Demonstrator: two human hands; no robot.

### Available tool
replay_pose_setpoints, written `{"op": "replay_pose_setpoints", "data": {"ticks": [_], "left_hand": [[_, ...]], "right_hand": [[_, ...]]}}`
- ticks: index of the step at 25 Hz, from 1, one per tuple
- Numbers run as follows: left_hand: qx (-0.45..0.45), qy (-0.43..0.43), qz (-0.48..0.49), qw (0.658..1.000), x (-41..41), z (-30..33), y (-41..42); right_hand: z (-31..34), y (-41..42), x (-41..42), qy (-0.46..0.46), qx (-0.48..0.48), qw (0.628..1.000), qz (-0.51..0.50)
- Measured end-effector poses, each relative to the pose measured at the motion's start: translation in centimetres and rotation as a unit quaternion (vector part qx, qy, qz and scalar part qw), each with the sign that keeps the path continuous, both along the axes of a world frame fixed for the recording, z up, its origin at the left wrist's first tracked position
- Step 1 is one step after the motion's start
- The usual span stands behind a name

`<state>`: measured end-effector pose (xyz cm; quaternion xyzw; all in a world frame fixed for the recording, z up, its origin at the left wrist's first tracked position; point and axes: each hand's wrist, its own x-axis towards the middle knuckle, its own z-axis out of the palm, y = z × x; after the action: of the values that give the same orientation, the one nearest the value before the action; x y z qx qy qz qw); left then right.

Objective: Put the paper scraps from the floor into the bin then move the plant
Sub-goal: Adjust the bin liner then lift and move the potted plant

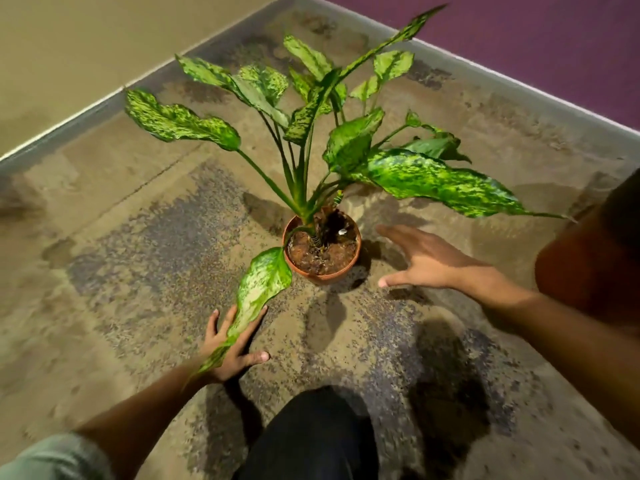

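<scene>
A plant with large mottled green leaves (349, 140) grows in a small terracotta pot (323, 277) standing upright on the stained concrete floor. My right hand (427, 259) hovers open just to the right of the pot, fingers spread, not touching it. My left hand (230, 348) is open lower left of the pot, fingers apart, with a drooping leaf (261, 289) lying across its back. No paper scraps and no bin are in view.
A beige wall (86, 53) with a grey skirting runs along the back left, and a purple wall (554, 39) along the back right; they meet in a corner behind the plant. My dark-trousered knee (311, 434) is at the bottom centre.
</scene>
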<state>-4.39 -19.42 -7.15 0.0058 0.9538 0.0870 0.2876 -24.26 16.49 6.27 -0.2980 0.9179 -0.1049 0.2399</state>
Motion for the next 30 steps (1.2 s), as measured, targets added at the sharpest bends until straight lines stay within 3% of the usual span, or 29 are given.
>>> {"op": "replay_pose_setpoints", "data": {"ticks": [6,11,14,17,20,22,24,27,30], "left_hand": [[-0.001,0.011,-0.004,1.000,-0.2,0.0,0.2],[0.028,0.009,0.029,0.999,-0.4,0.0,0.3],[0.067,0.006,0.073,0.995,-0.9,2.3,2.0],[0.156,0.081,0.192,0.966,-2.6,5.5,6.0],[0.240,0.180,0.225,0.927,-4.7,9.4,10.0],[0.349,0.221,0.244,0.877,-6.1,12.3,12.0],[0.427,0.211,0.246,0.844,-7.1,14.2,13.7],[0.465,0.196,0.273,0.819,-7.9,15.0,14.2],[0.468,0.180,0.288,0.816,-8.4,14.2,13.5]], "right_hand": [[-3.4,-3.2,-1.2,-0.145,-0.164,0.973,-0.075],[-5.2,-5.0,0.0,-0.179,-0.285,0.938,-0.084],[-4.4,-5.4,0.8,-0.167,-0.309,0.931,-0.092],[-3.5,-5.9,1.2,-0.164,-0.305,0.932,-0.109],[-3.8,-6.8,1.5,-0.135,-0.279,0.941,-0.135],[-4.2,-7.2,1.7,-0.124,-0.279,0.940,-0.154],[-4.2,-7.0,2.0,-0.125,-0.305,0.928,-0.176],[-3.9,-7.1,2.4,-0.132,-0.307,0.926,-0.178],[-4.2,-7.2,2.1,-0.127,-0.305,0.923,-0.197]]}}
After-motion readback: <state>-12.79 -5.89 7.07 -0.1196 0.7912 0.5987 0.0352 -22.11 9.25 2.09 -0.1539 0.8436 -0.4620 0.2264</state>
